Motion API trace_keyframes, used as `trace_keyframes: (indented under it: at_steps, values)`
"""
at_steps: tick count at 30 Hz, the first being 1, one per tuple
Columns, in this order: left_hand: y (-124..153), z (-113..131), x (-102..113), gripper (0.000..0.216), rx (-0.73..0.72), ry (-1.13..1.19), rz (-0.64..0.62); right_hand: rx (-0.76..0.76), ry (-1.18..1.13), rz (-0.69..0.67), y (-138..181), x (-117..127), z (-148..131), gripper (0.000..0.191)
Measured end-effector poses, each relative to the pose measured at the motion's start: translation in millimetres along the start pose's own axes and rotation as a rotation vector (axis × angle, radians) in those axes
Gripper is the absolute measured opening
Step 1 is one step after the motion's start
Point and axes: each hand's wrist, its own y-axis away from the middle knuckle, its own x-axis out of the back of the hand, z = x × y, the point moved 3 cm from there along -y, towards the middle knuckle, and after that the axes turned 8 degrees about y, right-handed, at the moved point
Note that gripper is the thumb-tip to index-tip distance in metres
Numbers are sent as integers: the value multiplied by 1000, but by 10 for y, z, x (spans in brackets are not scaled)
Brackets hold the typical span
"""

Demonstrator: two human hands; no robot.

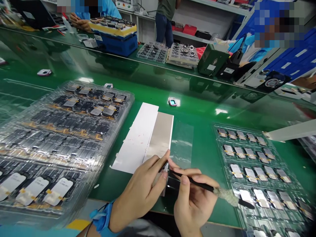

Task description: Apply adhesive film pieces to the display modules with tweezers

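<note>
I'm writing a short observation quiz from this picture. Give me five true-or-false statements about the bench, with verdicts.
1. The right hand holds a dark tool. True.
2. The blue band is on the right wrist. False: it is on the left wrist.
3. The white sheet lies on the green table. True.
4. The right tray holds a single part. False: it holds several rows of parts.
5. The grey strip lies to the left of the white sheet. False: it lies to its right.
</note>
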Motion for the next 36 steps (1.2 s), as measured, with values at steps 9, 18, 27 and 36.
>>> trace_keyframes:
  at_steps: [9,18,27,36]
  values:
    - [8,7,-5,51,8,6,-15,12,59,13,9,6,26,22]
    - [2,4,-6,51,22,-24,-7,68,4,3,0,-7,40,26]
    - [20,-8,2,51,40,-52,-16,86,53,16,-7,7,31,27]
    - [25,3,-4,51,37,-31,-9,93,56,-38,11,8,25,28]
